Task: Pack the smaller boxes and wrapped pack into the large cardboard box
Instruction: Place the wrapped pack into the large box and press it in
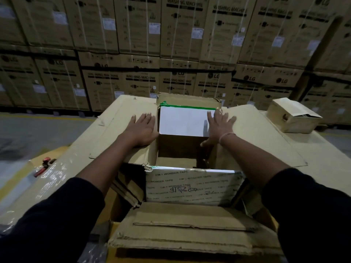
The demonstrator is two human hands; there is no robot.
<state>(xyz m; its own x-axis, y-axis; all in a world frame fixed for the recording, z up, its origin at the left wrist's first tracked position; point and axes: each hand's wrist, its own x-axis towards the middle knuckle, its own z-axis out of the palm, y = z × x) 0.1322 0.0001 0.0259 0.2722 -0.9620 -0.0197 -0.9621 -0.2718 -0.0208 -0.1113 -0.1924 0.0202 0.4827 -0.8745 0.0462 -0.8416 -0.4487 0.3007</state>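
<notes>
head: hands (180, 128) flatten large cardboard box (256, 137) flaps.

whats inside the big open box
A white-topped box with green tape sits at the far end of the big box; a wrapped pack lies nearer. Anything beneath them is hidden.

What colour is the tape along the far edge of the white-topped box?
Green tape, seen in the head view.

Dim warehouse light, glare on plastic wrap (47, 174), edges bowed by wide lens, background soft
</notes>
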